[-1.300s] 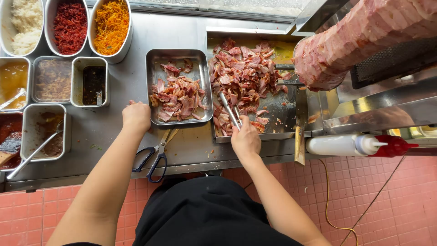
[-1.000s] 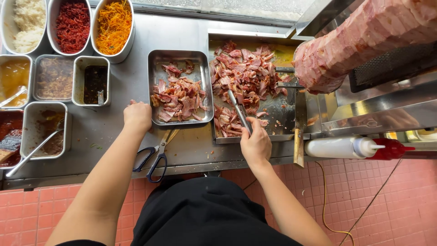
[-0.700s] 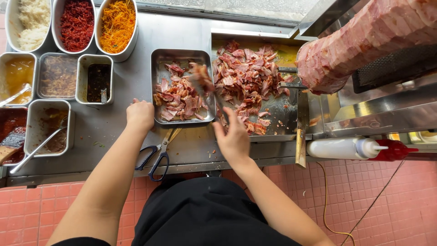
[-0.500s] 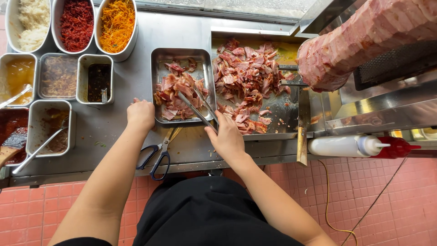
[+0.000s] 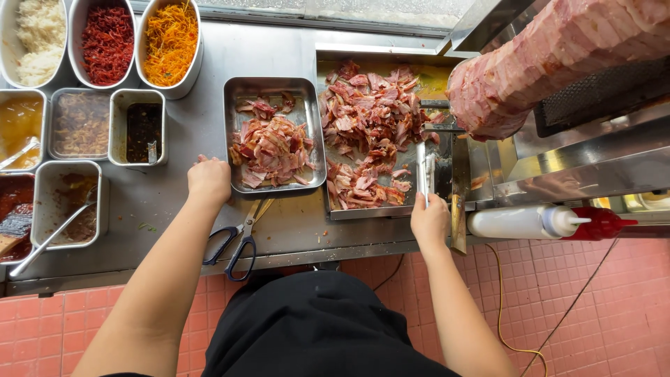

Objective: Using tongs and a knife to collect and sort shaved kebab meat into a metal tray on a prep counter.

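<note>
While right hand grips tongs, left hand touches meat tray

The steel counter carries a meat tray at centre, a larger catch tray to its right, scissors at the near edge, and sauce and topping tubs at left. A squeeze bottle lies at right.

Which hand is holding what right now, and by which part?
Right hand holds metal tongs by their near end. Left hand grips nothing, resting at the near-left corner of the small meat tray.
</note>
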